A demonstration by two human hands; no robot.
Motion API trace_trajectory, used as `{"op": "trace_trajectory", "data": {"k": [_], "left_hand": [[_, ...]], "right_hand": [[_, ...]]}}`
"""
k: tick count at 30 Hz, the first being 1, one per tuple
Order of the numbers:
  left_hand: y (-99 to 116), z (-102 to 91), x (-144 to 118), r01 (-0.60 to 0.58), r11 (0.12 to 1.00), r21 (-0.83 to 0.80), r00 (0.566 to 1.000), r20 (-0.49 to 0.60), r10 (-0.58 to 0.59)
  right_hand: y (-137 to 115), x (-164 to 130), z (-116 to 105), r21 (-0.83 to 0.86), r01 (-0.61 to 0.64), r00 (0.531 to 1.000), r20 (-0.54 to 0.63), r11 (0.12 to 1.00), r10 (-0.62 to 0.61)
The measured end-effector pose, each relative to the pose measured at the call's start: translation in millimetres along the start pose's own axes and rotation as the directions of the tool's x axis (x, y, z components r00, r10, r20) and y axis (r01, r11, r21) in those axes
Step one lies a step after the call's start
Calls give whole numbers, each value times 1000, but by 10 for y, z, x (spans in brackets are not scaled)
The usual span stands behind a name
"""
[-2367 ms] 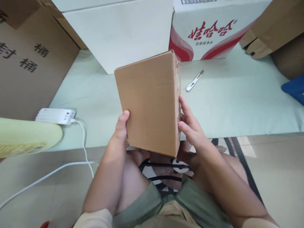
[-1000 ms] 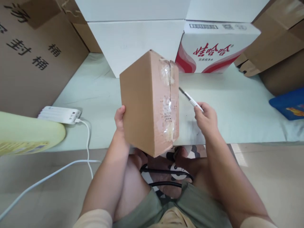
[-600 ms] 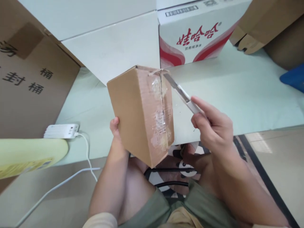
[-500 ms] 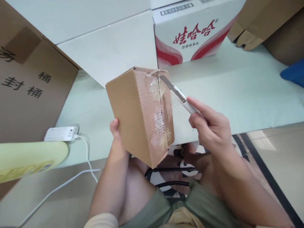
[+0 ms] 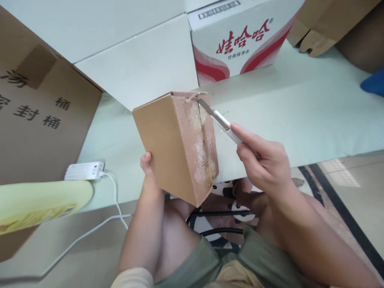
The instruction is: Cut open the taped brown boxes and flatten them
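A left hand [image 5: 147, 166] grips a taped cardboard box [image 5: 177, 146] from behind, while right hand [image 5: 264, 160] fingers [image 5: 244, 134] clamp a utility knife [image 5: 220, 121], blade tip at the box's top seam.

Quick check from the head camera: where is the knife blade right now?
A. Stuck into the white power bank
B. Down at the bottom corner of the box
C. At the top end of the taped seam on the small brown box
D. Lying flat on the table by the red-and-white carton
C: the right hand holds the utility knife with its tip at the top end of the taped seam of the small brown box, which the left hand steadies.
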State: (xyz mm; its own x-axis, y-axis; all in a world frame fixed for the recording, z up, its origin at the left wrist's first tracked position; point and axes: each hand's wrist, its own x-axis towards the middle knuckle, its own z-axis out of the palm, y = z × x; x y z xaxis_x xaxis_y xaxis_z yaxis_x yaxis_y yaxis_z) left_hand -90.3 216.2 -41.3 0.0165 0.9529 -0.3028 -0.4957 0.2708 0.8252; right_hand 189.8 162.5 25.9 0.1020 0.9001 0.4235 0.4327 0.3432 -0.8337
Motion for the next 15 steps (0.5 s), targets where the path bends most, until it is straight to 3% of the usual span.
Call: {"op": "trace_trajectory", "data": {"k": [3, 9, 15], "left_hand": [[19, 1, -22, 15, 999, -43, 1000, 15, -15], [2, -27, -30, -3, 998, 61, 998, 66, -1], [-1, -45, -2, 12, 998, 62, 995, 94, -18]], "right_hand": [[-19, 8, 27, -15, 18, 1000, 15, 1000, -18], [8, -12, 80, -23, 0, 999, 50, 1000, 2], [23, -32, 163, 13, 13, 997, 76, 1000, -14]]}}
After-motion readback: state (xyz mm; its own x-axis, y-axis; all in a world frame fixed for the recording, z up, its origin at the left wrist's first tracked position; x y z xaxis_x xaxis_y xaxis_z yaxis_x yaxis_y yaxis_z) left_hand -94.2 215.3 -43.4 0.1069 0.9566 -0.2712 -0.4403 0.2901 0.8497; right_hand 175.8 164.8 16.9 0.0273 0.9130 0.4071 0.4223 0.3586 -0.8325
